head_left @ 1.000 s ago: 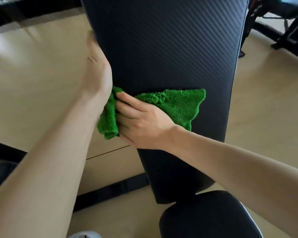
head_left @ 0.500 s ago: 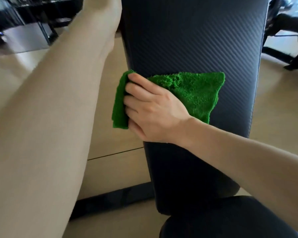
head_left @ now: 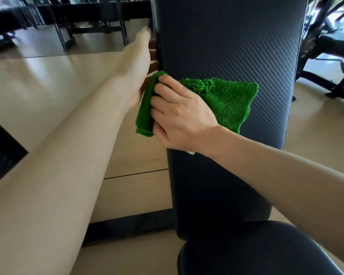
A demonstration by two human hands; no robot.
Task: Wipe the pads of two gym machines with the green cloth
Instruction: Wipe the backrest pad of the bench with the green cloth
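Note:
The tall black back pad (head_left: 226, 36) of a gym machine stands upright in front of me, with its black seat pad (head_left: 246, 251) below. My right hand (head_left: 179, 116) grips the green cloth (head_left: 222, 98) and presses it flat against the pad's left half. The cloth's left end folds over the pad's edge under my curled fingers. My left hand (head_left: 139, 62) holds the pad's left edge just above the cloth, its fingers tucked behind the edge and partly hidden.
A black base bar (head_left: 127, 225) runs along the wooden floor at the lower left. Dark racks and benches (head_left: 77, 12) line the far left. Another black machine frame (head_left: 330, 46) stands at the right.
My right hand has slid the cloth a little higher up the pad. My left hand moved up along the pad's left edge and still holds it.

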